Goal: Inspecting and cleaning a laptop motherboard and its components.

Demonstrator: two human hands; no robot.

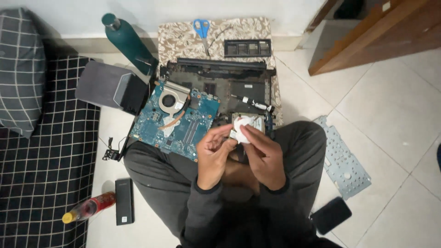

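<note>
White tissue [242,129] is pinched in both our left hand [214,155] and right hand [263,156], above the already opened laptop chassis [220,87] with its blue motherboard [177,120] lifted out.

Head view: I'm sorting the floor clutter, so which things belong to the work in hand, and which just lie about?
In use: white wipe pinched by left hand and right hand; blue board; open laptop shell.

Lying about: scissors, green bottle, red bottle, phone, metal plate, pillow.
</note>
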